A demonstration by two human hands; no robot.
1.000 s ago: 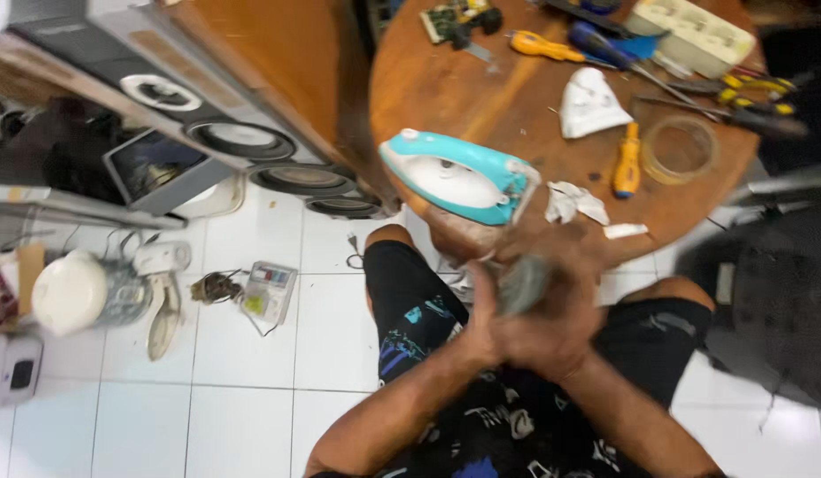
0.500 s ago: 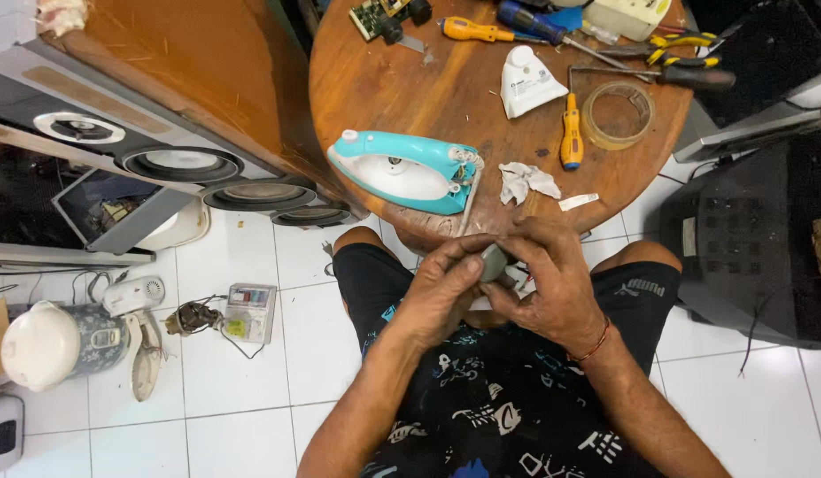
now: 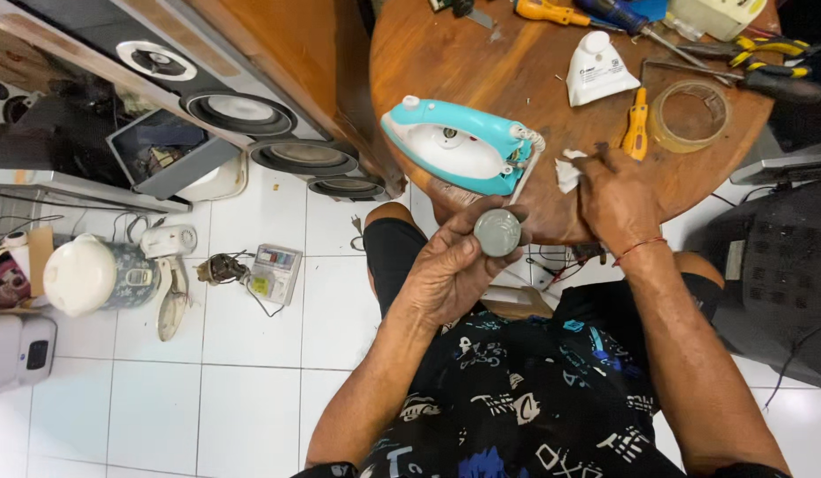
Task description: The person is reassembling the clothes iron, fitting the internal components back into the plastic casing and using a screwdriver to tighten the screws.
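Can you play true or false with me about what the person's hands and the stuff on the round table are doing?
1. The left hand holds a small round grey disc. True.
2. The right hand is gripping the yellow screwdriver. False: it rests on the wooden table by scraps of white paper, and the screwdriver lies untouched.
3. The turquoise and white iron lies on the table. True.
4. The roll of clear tape is on the floor. False: it lies on the table.
5. The white rice cooker stands on the table. False: it sits on the tiled floor.
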